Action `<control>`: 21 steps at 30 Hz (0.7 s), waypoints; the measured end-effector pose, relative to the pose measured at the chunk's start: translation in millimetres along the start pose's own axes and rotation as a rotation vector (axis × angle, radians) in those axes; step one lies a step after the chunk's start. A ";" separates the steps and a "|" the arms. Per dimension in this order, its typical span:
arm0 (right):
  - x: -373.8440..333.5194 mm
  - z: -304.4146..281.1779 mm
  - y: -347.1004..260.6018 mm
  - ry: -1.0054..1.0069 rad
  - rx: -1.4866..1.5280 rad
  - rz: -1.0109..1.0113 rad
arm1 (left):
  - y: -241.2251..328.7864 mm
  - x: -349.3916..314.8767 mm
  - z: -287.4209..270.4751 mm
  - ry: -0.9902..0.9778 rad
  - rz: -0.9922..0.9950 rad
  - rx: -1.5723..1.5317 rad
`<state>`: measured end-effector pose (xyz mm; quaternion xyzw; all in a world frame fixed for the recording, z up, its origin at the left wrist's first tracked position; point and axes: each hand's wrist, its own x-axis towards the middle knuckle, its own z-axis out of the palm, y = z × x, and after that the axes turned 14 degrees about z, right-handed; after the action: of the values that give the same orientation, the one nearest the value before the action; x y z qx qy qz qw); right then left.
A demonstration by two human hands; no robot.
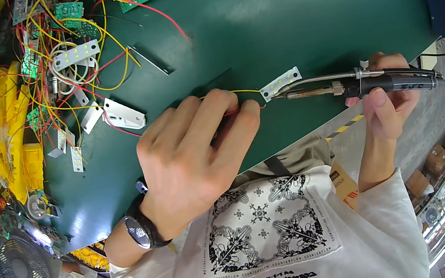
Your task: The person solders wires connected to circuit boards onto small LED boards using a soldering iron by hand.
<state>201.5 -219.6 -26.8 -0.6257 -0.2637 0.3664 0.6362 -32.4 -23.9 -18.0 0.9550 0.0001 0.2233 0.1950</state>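
A small white LED strip board (pixel 282 83) lies on the green table top, a yellow wire (pixel 247 90) running to its left end. My left hand (pixel 186 147) is closed just left of the board, its fingertips pinching a red wire (pixel 237 112) whose end reaches toward the board's near corner. In my right hand (pixel 388 101) is a black-handled soldering iron (pixel 391 83) with a metal feed tube (pixel 321 80) clamped along it. The iron's tip is at the board's left end, by the wire ends; I cannot tell whether it touches.
Tangled red and yellow wires with green circuit boards (pixel 68 11) and white LED boards (pixel 75 55) cover the far left. Yellow plastic pieces (pixel 6 132) are heaped at the left edge. A white bracket (pixel 123 114) sits beyond my left hand. A dark blue box (pixel 436 0) stands far right.
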 end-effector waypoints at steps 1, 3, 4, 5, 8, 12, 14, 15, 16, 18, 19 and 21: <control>-0.5 0.5 0.2 0.009 -0.003 -0.004 | 0.1 0.7 0.9 0.006 0.003 0.007; -1.6 1.3 1.2 0.034 0.028 0.022 | 0.2 2.1 3.2 0.019 0.004 0.025; -1.2 0.8 1.5 0.028 0.003 -0.003 | 0.3 2.8 4.5 0.016 0.004 0.035; -1.0 0.2 1.9 0.023 -0.015 -0.014 | 0.6 3.5 6.4 0.018 0.001 0.042; -0.1 -2.5 2.8 -0.002 -0.004 -0.034 | 0.3 4.8 9.4 0.011 -0.012 0.046; 1.2 -3.9 6.6 0.027 -0.029 -0.087 | -0.2 6.9 10.1 0.024 -0.017 0.031; -0.7 -3.6 5.5 0.023 -0.039 -0.068 | 1.2 7.6 7.4 0.004 -0.036 -0.011; -1.6 -3.2 4.9 0.024 -0.036 -0.055 | 2.4 7.9 5.7 -0.008 -0.052 -0.043; -1.3 -2.9 4.9 0.020 -0.041 -0.060 | 2.0 8.4 5.9 -0.007 -0.046 -0.037; -0.1 -2.4 4.7 0.010 -0.052 -0.070 | 1.7 9.0 5.3 0.003 -0.042 -0.032; 0.7 -2.2 4.4 0.001 -0.053 -0.072 | 1.7 9.1 5.3 0.004 -0.049 -0.040; 2.2 -2.0 3.6 -0.018 -0.053 -0.078 | 2.2 9.1 5.0 0.007 -0.063 -0.060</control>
<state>203.9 -219.3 -30.8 -0.6285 -0.3031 0.3396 0.6307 -22.3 -27.0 -17.5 0.9475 0.0243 0.2203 0.2307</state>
